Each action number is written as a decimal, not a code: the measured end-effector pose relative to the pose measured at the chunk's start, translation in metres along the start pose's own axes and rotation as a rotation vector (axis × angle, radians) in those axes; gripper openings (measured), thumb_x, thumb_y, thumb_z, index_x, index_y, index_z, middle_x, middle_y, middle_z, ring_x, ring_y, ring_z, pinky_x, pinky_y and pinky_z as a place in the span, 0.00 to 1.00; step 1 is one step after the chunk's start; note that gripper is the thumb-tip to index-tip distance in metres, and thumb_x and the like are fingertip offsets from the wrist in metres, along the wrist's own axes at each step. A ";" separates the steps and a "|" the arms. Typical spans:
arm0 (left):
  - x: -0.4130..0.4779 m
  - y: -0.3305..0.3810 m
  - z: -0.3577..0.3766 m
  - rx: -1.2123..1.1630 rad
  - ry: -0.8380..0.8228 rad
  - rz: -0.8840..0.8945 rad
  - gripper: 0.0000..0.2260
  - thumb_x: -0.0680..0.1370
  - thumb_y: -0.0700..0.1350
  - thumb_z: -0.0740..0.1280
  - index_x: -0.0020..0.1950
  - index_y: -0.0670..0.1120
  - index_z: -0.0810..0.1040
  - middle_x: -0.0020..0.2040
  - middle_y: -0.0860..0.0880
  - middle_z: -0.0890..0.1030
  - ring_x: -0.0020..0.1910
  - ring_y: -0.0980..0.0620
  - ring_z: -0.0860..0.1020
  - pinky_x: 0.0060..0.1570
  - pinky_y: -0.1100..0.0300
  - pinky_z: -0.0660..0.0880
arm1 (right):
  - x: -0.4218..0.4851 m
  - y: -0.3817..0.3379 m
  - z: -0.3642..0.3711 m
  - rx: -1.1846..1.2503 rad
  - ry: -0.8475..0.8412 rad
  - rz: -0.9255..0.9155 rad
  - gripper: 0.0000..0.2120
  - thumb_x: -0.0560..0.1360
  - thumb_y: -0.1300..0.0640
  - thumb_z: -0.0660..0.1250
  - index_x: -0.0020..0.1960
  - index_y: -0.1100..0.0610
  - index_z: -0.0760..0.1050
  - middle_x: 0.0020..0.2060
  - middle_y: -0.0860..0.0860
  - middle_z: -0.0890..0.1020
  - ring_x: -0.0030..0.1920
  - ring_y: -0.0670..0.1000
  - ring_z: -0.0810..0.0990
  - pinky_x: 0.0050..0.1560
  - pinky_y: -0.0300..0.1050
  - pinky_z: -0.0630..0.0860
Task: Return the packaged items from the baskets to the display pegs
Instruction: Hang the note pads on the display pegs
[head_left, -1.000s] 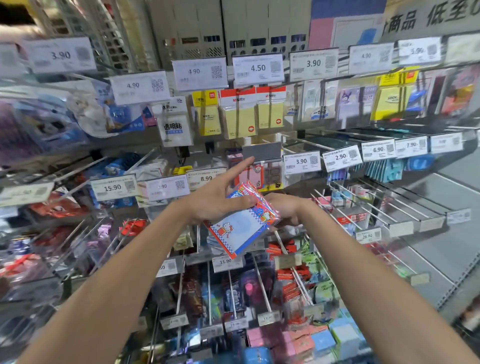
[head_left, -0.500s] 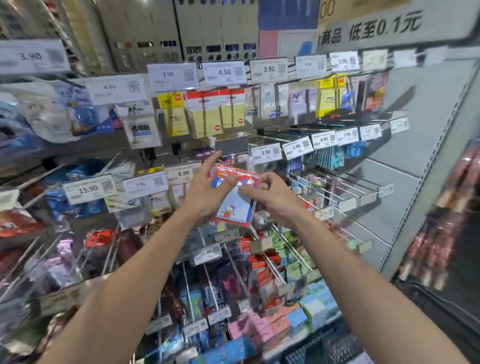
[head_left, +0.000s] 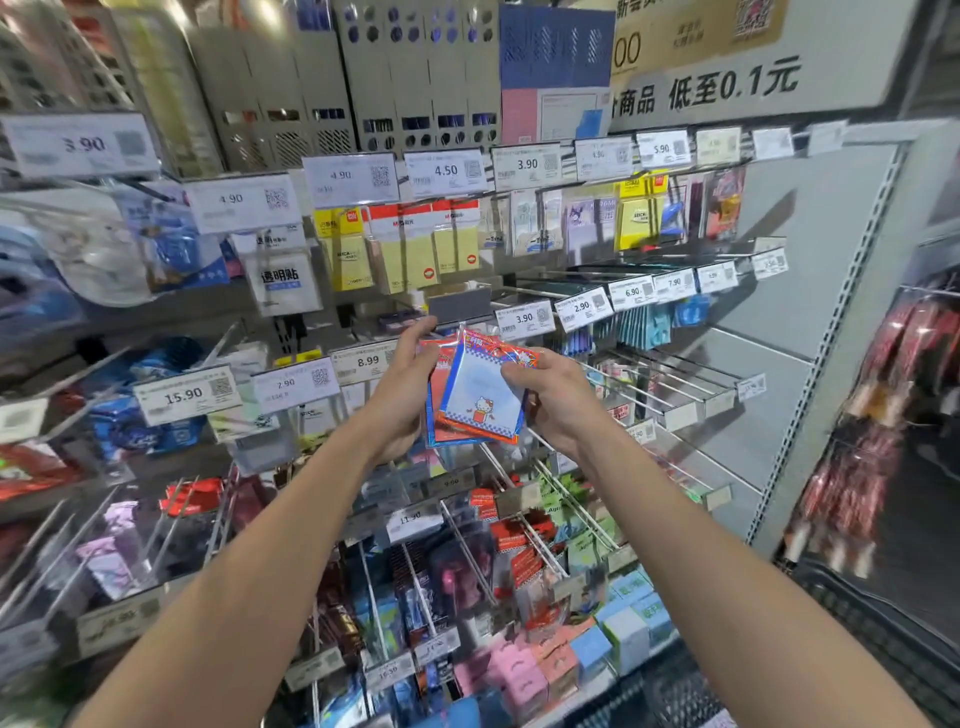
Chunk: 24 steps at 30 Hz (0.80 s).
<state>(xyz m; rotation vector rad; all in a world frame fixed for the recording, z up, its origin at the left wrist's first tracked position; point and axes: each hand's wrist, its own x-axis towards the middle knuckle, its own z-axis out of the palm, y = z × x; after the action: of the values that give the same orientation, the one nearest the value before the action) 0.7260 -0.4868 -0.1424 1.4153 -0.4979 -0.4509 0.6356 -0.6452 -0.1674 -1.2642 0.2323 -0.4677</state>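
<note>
Pinching the right edge of the note-pad packets (head_left: 485, 402) with the right hand (head_left: 553, 402), clasping the left edge with the left hand (head_left: 408, 387). Holding them upright between both, long axis vertical, red header topmost, just below a blank grey tag (head_left: 460, 304). Flanked by the 8.99 tag (head_left: 366, 361) and 3.90 tag (head_left: 524, 318); peg tip hidden behind, so cannot tell alignment.

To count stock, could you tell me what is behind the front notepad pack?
Red and blue edges of a rear pack peek out left of and below the front notepad pack; its face, and any further packs, are covered.
</note>
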 end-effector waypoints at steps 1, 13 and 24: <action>0.000 0.000 -0.001 0.006 0.013 0.000 0.16 0.87 0.48 0.55 0.75 0.59 0.63 0.49 0.45 0.86 0.39 0.47 0.86 0.36 0.50 0.84 | 0.001 0.000 0.000 -0.011 -0.005 0.004 0.05 0.78 0.67 0.68 0.54 0.62 0.76 0.50 0.62 0.84 0.47 0.60 0.84 0.51 0.61 0.81; 0.001 -0.001 0.004 0.113 0.116 0.090 0.12 0.86 0.48 0.59 0.69 0.60 0.70 0.51 0.42 0.85 0.41 0.43 0.87 0.37 0.47 0.82 | 0.006 0.003 -0.010 0.010 -0.086 0.073 0.06 0.79 0.66 0.64 0.56 0.62 0.72 0.47 0.57 0.84 0.44 0.55 0.84 0.42 0.52 0.81; -0.013 -0.006 -0.019 0.711 -0.045 0.323 0.25 0.86 0.45 0.56 0.82 0.59 0.53 0.79 0.61 0.56 0.78 0.54 0.57 0.78 0.48 0.58 | 0.039 0.007 -0.033 -0.265 0.175 0.083 0.08 0.73 0.62 0.66 0.37 0.56 0.69 0.38 0.56 0.74 0.40 0.55 0.72 0.40 0.50 0.66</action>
<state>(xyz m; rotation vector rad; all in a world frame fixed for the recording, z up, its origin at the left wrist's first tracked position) 0.7263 -0.4642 -0.1506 1.9558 -0.9685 -0.0303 0.6578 -0.6896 -0.1807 -1.4667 0.5060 -0.4878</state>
